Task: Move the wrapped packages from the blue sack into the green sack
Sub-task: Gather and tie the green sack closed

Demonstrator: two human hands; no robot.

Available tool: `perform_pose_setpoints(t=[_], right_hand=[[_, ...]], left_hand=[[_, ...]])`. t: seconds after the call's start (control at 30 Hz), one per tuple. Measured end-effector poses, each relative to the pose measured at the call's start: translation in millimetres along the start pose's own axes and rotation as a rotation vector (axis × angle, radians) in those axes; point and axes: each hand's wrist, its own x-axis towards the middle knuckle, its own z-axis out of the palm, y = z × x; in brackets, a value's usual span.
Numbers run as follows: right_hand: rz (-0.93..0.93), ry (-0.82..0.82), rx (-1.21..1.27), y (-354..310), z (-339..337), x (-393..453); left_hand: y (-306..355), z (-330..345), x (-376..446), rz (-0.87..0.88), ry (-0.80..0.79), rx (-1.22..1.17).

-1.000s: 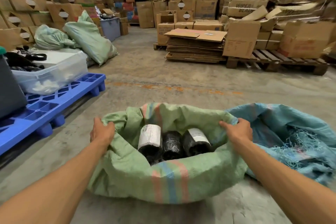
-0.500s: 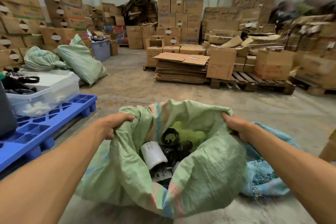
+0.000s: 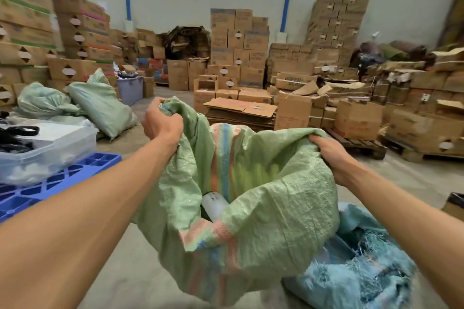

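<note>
Both hands hold the green sack (image 3: 273, 211) up by its rim, mouth open toward the camera. Left hand (image 3: 162, 121) has its fingers curled tight round a bunched fold of the rim, on the sack's left and raised higher. Right hand (image 3: 331, 155) grips the rim on the sack's right, fingers wrapped over the edge, lower than the left. The sack hangs between them and sags, with striped bands of pink, orange and blue running down its inner wall and outer front. Inside the sack, low at its left, one wrapped package (image 3: 213, 204) shows, a pale labelled end; the rest of it is hidden by the front fold. Can't tell how many more are in there. Blue sack (image 3: 361, 266) lies crumpled on the floor just right of and below the green sack, frayed threads along its edge, touching or overlapped by it. Left of the green sack: blue pallet (image 3: 62, 175) with a clear plastic bin (image 3: 47, 148) on top. Behind the green sack: a stack of flattened cardboard (image 3: 241, 110), then piles of boxes.
</note>
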Motion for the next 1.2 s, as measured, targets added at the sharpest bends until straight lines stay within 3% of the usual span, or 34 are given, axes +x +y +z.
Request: perform_pose_setpoints(t=[0.3,0.5,0.7,0.8,1.0,1.1,1.2], right_hand=[[0.021,0.164,-0.043,-41,-60,5],[0.067,0.180,-0.199,-51,-88,-4],[0.354,0.218,-0.277,21,-124,-22],[0.339,0.257,-0.202,54,-149,-29],[0.316,0.056,-0.207,100,-200,-16],[0.297,0.034,-0.283,137,-211,-8],[0.367,0.072,-0.245,169,-218,1]], left_hand=[[61,28,-12,-0.066,-0.217,-0.082],[57,52,-37,-0.103,-0.258,-0.068],[-13,91,-104,-0.170,-0.463,0.158],[-41,110,-126,-0.248,-0.522,0.167],[-64,115,-146,-0.679,-1.031,0.301],[-84,115,-151,-0.756,-1.208,0.101],[-95,118,-157,-0.813,-1.125,-0.079]])
